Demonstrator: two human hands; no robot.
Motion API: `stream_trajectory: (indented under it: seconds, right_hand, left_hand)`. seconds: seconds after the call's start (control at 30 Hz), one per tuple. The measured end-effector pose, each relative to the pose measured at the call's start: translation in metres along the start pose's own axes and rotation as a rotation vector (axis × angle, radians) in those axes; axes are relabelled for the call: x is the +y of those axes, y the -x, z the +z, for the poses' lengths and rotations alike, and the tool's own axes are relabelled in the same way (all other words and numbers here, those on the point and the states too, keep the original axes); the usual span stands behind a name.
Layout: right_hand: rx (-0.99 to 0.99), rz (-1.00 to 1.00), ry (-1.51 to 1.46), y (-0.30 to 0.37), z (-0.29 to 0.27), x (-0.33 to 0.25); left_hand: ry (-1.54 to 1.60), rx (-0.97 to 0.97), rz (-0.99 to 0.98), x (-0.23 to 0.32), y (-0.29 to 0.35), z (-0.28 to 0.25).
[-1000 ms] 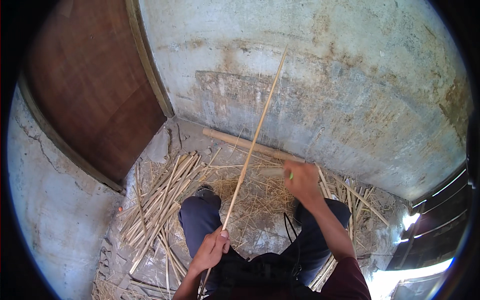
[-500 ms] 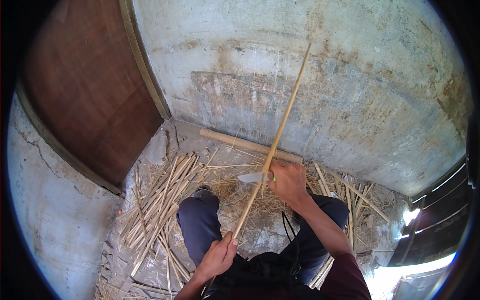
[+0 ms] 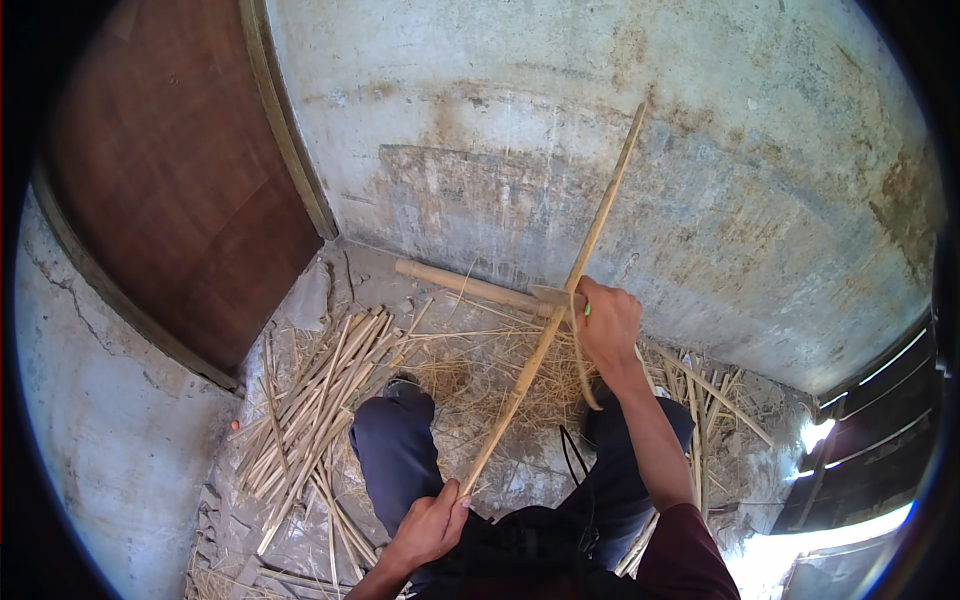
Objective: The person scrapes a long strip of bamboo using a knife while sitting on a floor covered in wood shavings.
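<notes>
My left hand (image 3: 430, 524) is closed around the near end of a long bamboo strip (image 3: 525, 378), which slants up and away to the right toward the wall. Farther along the strip, my right hand (image 3: 608, 322) grips a knife (image 3: 550, 295); a bit of green shows at its handle. The pale blade lies across the strip, pointing left. A thin curled shaving (image 3: 582, 365) hangs down from beside the blade, below my right hand. My fingers hide most of the knife's handle.
A heap of split bamboo sticks (image 3: 310, 410) lies on the floor at left, with more sticks (image 3: 708, 400) at right. Thin shavings (image 3: 540, 385) litter the floor between my feet. A thick bamboo pole (image 3: 465, 283) lies along the stained wall (image 3: 500, 190). A brown door (image 3: 180, 190) stands at left.
My right hand and the knife have moved up and away along the strip. The strip has turned to show a broader face, and a long shaving now hangs at the blade.
</notes>
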State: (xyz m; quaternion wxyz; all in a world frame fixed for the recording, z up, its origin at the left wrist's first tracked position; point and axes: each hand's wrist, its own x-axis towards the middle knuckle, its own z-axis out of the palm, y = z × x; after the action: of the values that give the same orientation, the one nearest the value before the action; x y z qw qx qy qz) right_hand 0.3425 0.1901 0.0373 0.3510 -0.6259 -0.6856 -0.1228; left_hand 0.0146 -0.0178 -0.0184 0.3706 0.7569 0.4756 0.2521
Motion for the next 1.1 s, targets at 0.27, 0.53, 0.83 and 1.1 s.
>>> stream_trajectory:
  seconds: [0.27, 0.53, 0.83, 1.1]
  right_hand:
    - [0.093, 0.033, 0.056, -0.019, 0.008, 0.017]
    - [0.208, 0.103, 0.158, -0.044, 0.025, 0.072]
    - [0.174, 0.222, 0.254, -0.078, 0.031, 0.115]
    - [0.115, 0.168, 0.268, -0.101, 0.041, 0.117]
  left_hand:
    - [-0.003, -0.021, -0.02, -0.002, 0.005, -0.005]
    - [0.013, -0.072, -0.064, -0.019, 0.024, -0.005]
    - [-0.012, -0.08, -0.087, -0.023, 0.034, -0.011]
    - [-0.011, -0.061, -0.092, -0.027, 0.029, -0.012]
